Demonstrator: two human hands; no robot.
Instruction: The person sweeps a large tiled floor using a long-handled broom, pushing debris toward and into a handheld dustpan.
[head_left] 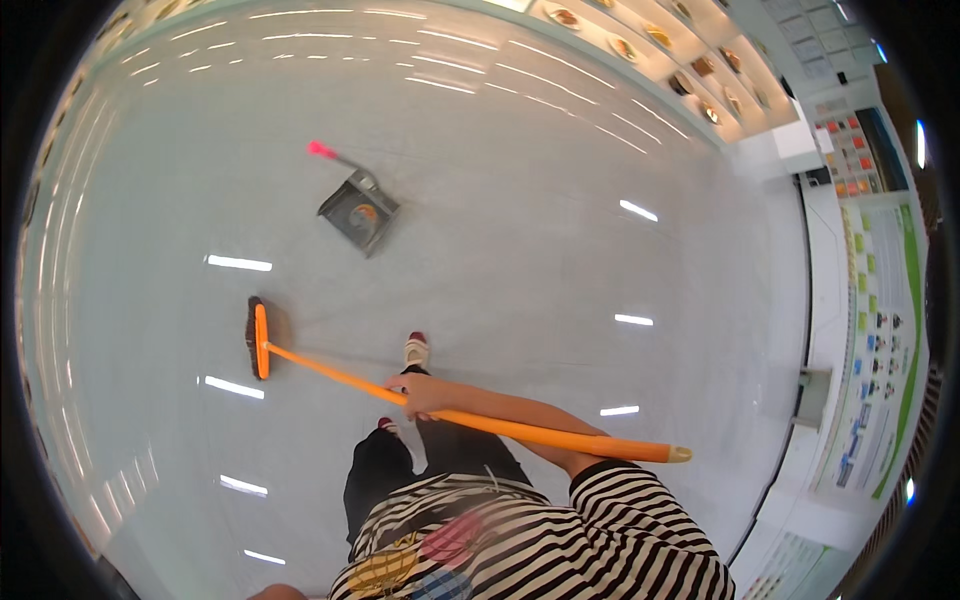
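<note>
We are gripping the orange broom [400, 395] with our right hand [418, 392], fingers clamped round its handle; its brush head is resting on the glossy floor [520, 230] to the near left. Farther off, a grey dustpan [358, 210] is lying. Our left hand is out of sight.

Open floor [560, 250] surrounds the broom [330, 372]; only the grey dustpan [358, 210] stands ahead, well apart.
</note>
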